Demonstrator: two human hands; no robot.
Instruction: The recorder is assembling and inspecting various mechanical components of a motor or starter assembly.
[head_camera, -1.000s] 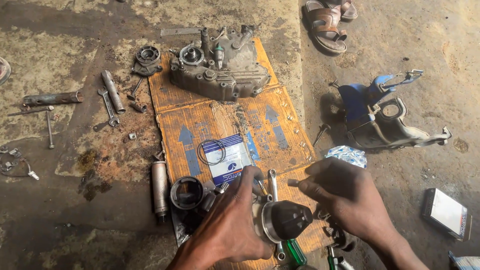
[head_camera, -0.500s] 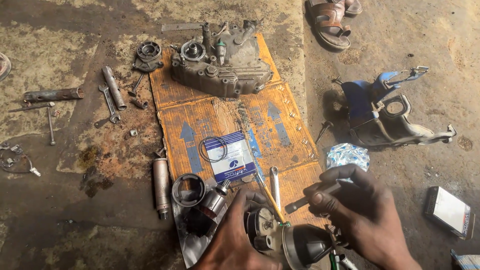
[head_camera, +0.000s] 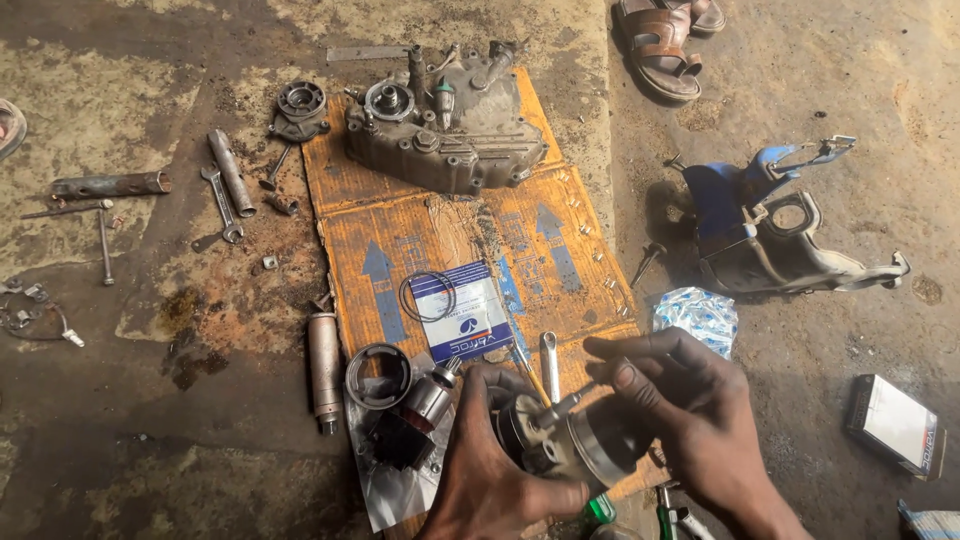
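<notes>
The left hand (head_camera: 495, 480) is wrapped from below around a grey metal piston (head_camera: 570, 450), fingers closed on its skirt at about six o'clock in the head view. The right hand (head_camera: 690, 420) comes in from four o'clock, thumb and forefinger pinched together on a thin metal tool (head_camera: 572, 400) whose tip sits at the piston's upper edge; what exactly the tip touches is too small to tell.

The piston looks solid, stiff and fairly heavy for its size, probably oily and so slippery. The broad skirt, where the left hand already grips, seems the safest hold; the grooved crown end looks like the part to keep fingers off.

At twelve o'clock from the hands a flattened orange cardboard sheet (head_camera: 400, 230) lies on the concrete floor (head_camera: 130, 430). On it sit a grey engine casing (head_camera: 445, 125), a small blue-and-white packet (head_camera: 470, 315) and a thin wire ring (head_camera: 425, 295), likely springy and easily bent. At ten o'clock a metal cylinder (head_camera: 323, 365) lies beside a dark ring part (head_camera: 378, 375).
</notes>
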